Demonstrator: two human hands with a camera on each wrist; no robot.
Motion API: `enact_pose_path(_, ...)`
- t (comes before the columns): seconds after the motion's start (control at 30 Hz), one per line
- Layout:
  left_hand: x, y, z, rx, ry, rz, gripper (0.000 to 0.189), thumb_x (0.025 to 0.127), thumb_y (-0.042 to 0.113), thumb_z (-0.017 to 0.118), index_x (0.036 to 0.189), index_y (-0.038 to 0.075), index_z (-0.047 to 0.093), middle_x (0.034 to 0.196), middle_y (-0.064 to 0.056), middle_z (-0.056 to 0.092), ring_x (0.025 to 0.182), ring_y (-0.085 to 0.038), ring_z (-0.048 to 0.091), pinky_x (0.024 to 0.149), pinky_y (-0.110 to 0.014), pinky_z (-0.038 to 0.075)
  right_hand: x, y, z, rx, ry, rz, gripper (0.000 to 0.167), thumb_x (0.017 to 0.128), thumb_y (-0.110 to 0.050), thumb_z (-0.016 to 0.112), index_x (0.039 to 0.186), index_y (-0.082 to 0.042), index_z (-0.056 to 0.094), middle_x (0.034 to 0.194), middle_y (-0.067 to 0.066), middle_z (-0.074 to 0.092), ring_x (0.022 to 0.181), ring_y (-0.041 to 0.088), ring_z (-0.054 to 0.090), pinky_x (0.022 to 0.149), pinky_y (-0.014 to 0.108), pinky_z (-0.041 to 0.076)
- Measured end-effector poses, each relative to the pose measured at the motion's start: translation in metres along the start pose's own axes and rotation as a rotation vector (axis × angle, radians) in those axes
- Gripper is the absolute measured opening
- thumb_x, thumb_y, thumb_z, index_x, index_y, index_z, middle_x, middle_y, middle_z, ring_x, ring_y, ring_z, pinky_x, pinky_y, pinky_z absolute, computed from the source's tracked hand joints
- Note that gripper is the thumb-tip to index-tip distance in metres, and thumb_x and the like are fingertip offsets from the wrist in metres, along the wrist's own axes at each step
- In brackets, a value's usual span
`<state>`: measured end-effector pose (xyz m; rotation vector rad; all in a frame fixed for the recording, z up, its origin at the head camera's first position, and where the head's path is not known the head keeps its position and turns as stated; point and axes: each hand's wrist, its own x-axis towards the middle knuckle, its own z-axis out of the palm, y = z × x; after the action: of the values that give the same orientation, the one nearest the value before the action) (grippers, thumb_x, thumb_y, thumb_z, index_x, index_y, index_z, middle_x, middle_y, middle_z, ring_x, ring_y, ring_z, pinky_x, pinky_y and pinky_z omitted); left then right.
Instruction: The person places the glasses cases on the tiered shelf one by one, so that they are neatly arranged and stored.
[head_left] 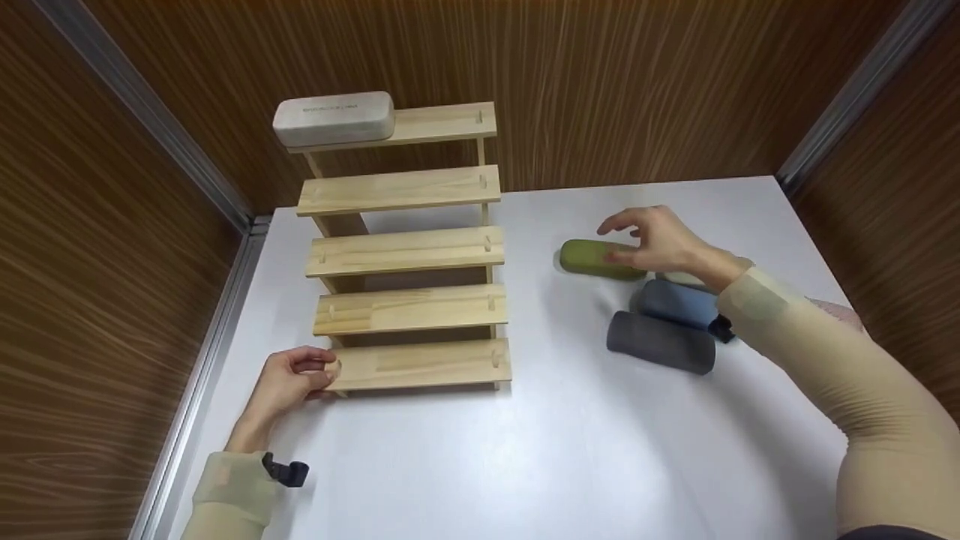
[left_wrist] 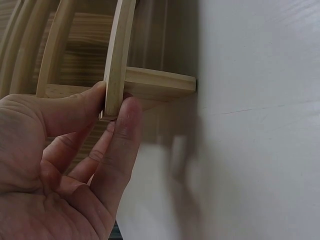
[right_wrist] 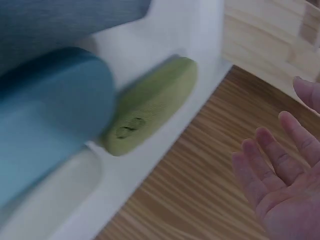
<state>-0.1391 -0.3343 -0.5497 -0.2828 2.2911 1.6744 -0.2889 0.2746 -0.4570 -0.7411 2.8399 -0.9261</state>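
Note:
My left hand [head_left: 289, 379] pinches the left end of the lowest board [head_left: 427, 364] of a stepped wooden rack, thumb on one face and fingertips on the other in the left wrist view. My right hand [head_left: 664, 240] hovers over a green glasses case [head_left: 585, 256], fingers spread and slightly bent, holding nothing. In the right wrist view the green case [right_wrist: 155, 107] lies apart from the fingers. A white glasses case [head_left: 334, 120] rests on the left of the top board [head_left: 442, 124].
Right of the rack lie a blue case [head_left: 679, 302], a dark grey case [head_left: 660, 343] and a pale case [head_left: 682, 280], partly behind my right forearm. A pinkish speckled thing [head_left: 838, 313] shows past the sleeve. Wood-grain panels [head_left: 600, 90] wall in the white table [head_left: 465, 465].

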Motion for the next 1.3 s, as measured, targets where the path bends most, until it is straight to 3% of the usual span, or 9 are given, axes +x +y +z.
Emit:
enact_pose_path(0.37,0.002,-0.003,0.001,0.026,0.013,0.005,0.039,0.095,-0.003,0.08,0.132,-0.015,0.07,0.108,-0.007,0.085,0.083,-0.007,0.076,0.069,-0.026,0.071,0.001,0.038,0.026,-0.005,-0.004,0.106,0.045,0.09,-0.014,0.091,0.131,0.0,0.079,0.141,0.025,0.077,0.139,0.049,0.068,0.114,0.071,0.058)
enact_pose_path(0.57,0.002,-0.003,0.001,0.021,0.014,0.002,0.039,0.095,-0.004,0.079,0.132,-0.015,0.07,0.11,-0.008,0.085,0.083,-0.007,0.076,0.071,-0.025,0.072,0.002,0.055,0.036,-0.038,0.001,0.134,0.048,0.089,-0.011,0.09,0.133,0.002,0.077,0.142,0.03,0.074,0.14,0.052,0.066,0.122,0.07,0.054)
enact_pose_path(0.83,0.001,-0.004,0.0,0.018,0.015,0.005,0.041,0.095,-0.005,0.078,0.133,-0.015,0.069,0.109,-0.007,0.085,0.083,-0.006,0.076,0.071,-0.025,0.072,0.005,0.066,0.046,-0.053,0.0,0.134,0.052,0.086,-0.007,0.091,0.134,0.006,0.076,0.138,0.031,0.076,0.131,0.052,0.071,0.116,0.067,0.06)
enact_pose_path(1.3,0.0,-0.002,0.002,-0.037,0.007,-0.003,0.036,0.096,-0.007,0.079,0.13,-0.017,0.068,0.098,0.002,0.082,0.082,-0.004,0.076,0.073,-0.027,0.073,0.011,0.075,0.055,-0.035,-0.018,0.191,0.055,0.085,-0.002,0.094,0.137,0.002,0.076,0.14,0.029,0.075,0.13,0.048,0.07,0.116,0.065,0.059)
